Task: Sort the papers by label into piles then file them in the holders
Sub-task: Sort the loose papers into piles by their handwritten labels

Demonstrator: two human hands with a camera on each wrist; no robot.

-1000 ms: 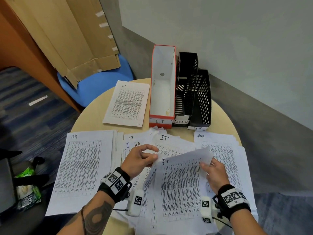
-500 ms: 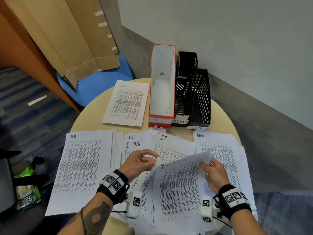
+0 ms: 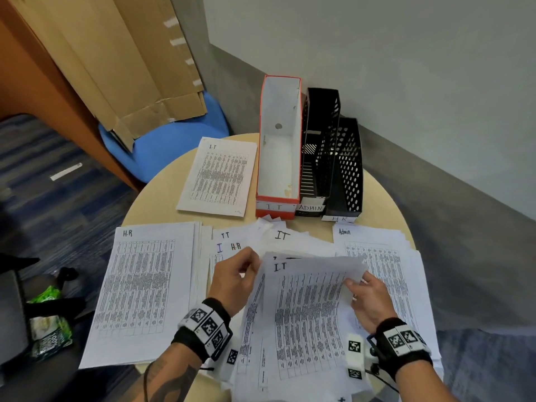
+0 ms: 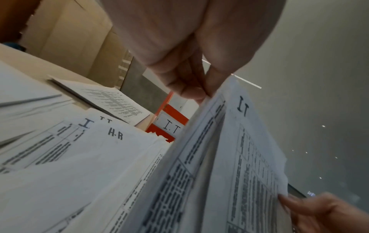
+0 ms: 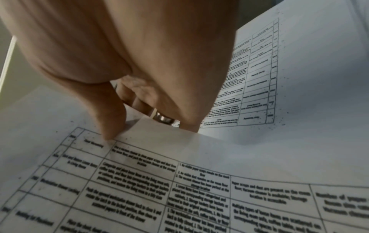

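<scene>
— White sheet marked I.T (image 3: 307, 309), lifted off the loose heap (image 3: 261, 242) in the middle of the bench (image 3: 153, 198). Pinched at its top left corner by the left hand (image 3: 235, 281), thumb against fingertips, plain in the left wrist view.

— And the right hand (image 3: 367, 303)? Gripping too?

— Yes: thumb on top near the sheet's right edge, fingers curled under it. Held between both hands, then, bowed and tilted up off the pile.

— Where to next, by the look of it?

— Judged from the label, onto the I.T pile (image 3: 217, 177), lying at the far left of the bench, just beside the orange I.T holder (image 3: 278, 140). Away and to the left of both hands, well past the loose heap.

— Nearer hand?

— Left, clearly. Already on the corner closest to that pile. Long axis of the held sheet ran roughly away from the body, much like the pile's own, so little turning called for, probably just a reach forward and left.

— Other piles?

— H.R pile (image 3: 142, 285) near left, Admin pile (image 3: 383, 256) near right, both touching the heap's edges. Black holders (image 3: 333, 158) labelled ADMIN and H.R just right of the orange one, no papers seen in any.

— Sorting far along?

— Hardly. Plenty of mixed labels left in that heap.
</scene>
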